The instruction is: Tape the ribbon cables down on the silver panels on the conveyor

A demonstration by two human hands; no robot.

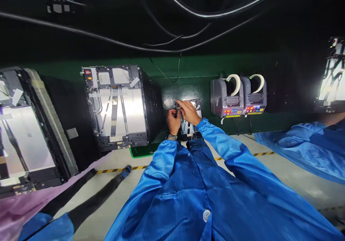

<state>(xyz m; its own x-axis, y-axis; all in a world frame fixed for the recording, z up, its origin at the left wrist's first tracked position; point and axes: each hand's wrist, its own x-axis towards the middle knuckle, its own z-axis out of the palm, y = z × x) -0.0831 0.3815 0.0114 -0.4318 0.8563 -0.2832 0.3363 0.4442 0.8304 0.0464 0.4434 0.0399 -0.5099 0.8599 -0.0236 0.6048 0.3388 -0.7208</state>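
An open tablet-like device [188, 128], with bright panels and dark ribbon strips showing, lies on the green bench in front of me. At its upper left corner both hands meet over a small dark part, too small to name. My left hand [173, 122], a dark band on its wrist, is closed with thumb and forefinger pinched there. From the right, my right hand [190, 112] reaches across the device, fingers together and bent toward the same spot. Whatever sits between the fingertips is mostly hidden. A clear, crinkled piece of plastic [169, 102] lies just beyond my left hand.
To the left rises a tall stack of similar devices [129, 108], with another stack [29, 136] farther left. Two grey tape dispensers [226, 99] stand on the right. Cables [172, 50] hang across the back. Co-workers' sleeves [304, 147] show at both sides.
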